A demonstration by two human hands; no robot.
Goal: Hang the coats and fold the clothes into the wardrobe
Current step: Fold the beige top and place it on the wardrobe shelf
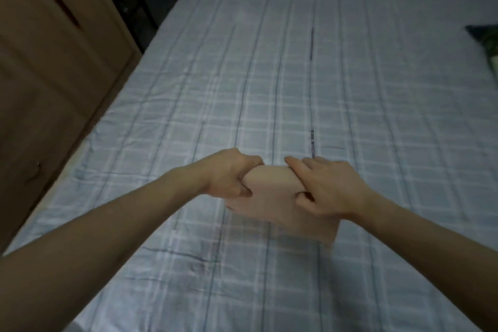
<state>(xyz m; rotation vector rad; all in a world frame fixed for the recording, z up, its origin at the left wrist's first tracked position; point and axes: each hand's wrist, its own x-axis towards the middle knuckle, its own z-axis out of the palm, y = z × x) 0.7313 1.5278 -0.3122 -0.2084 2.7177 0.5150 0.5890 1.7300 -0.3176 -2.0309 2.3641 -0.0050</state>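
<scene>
Two hands on one small garment here. The left hand (231,174) has its fingers curled round the top left edge of a pale peach folded cloth (280,197), and the right hand (323,191) pinches the top right edge, thumb tucked in front. The cloth sits at about 6 o'clock from the middle of the bed (269,75), lifted at the top with its lower part hanging toward the checked sheet; can't tell if the bottom corner is touching it.

What could go wrong, I reckon: the grips are only on the upper fold, so the loose lower layers could flop open on the way to the wardrobe (54,62) over at 9 o'clock. The cloth looks thin and slippery too, so one hand letting go early could undo the whole fold.

Writing: there's a dark strip (312,143) on the sheet at 12 o'clock from the hands with some lettering, but it's too blurry to read.
</scene>
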